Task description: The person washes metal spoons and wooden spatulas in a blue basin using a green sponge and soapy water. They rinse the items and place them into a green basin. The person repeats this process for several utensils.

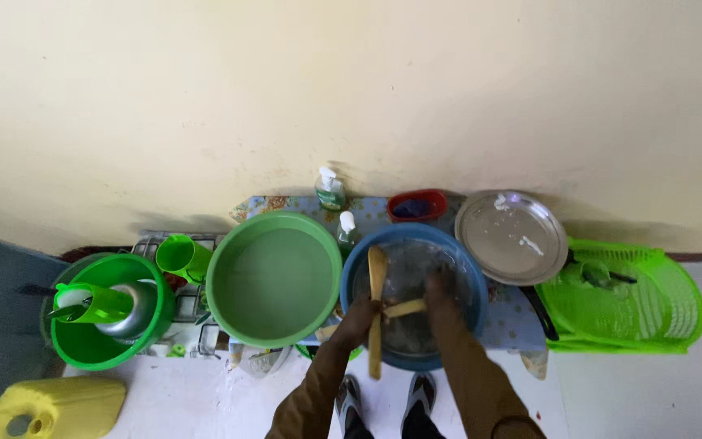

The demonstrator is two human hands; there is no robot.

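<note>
A blue basin (465,264) of soapy water stands on a small patterned table (513,325). My left hand (359,313) grips a long wooden spoon (376,276) held upright over the basin's near left rim. My right hand (439,286) is down in the water, holding a second, shorter wooden utensil (405,308) that lies across towards the long spoon. A round metal plate (511,236) with soap streaks leans at the basin's right.
A large green basin (274,276) of water sits left of the blue one. Two soap bottles (331,189) and a red tub (418,205) stand behind. Far left is a green bucket (107,325) with a cup; a green drying basket (635,301) is at right, a yellow jerrycan (54,406) on the floor.
</note>
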